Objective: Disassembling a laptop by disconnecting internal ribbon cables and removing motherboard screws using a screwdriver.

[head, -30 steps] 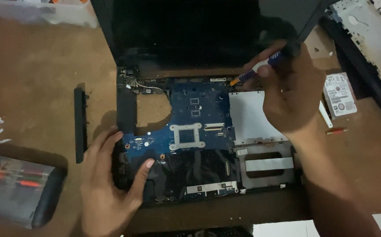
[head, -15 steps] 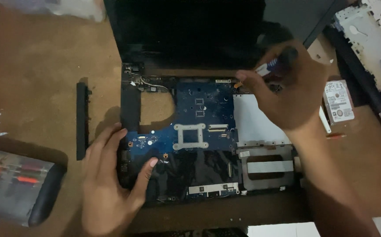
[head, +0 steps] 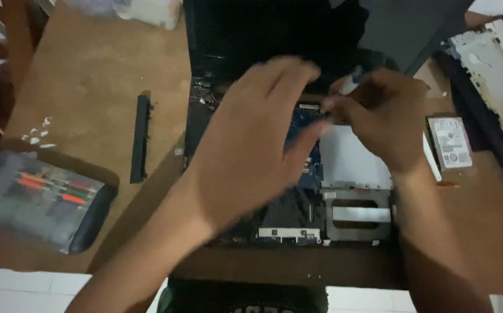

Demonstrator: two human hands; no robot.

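Lifted off the front left corner of the opened laptop (head: 297,191) since half a second ago, the left hand (head: 251,145) is now seen blurred above the blue circuit board (head: 306,139), its fingers spread loosely and nothing gripped. Nearest the camera, one grey tool case (head: 37,200) with red and green drivers is laid on the wooden table (head: 89,87). One black plastic strip (head: 140,138) is set just left of the laptop. At the board's far edge, the right hand (head: 381,119) is curled tight around one screwdriver (head: 351,84), its tip hidden by the fingers. The driver is best kept upright and steadied before turning, it is judged. One hard drive (head: 449,142) is laid at the right, beside one detached base cover (head: 494,64).
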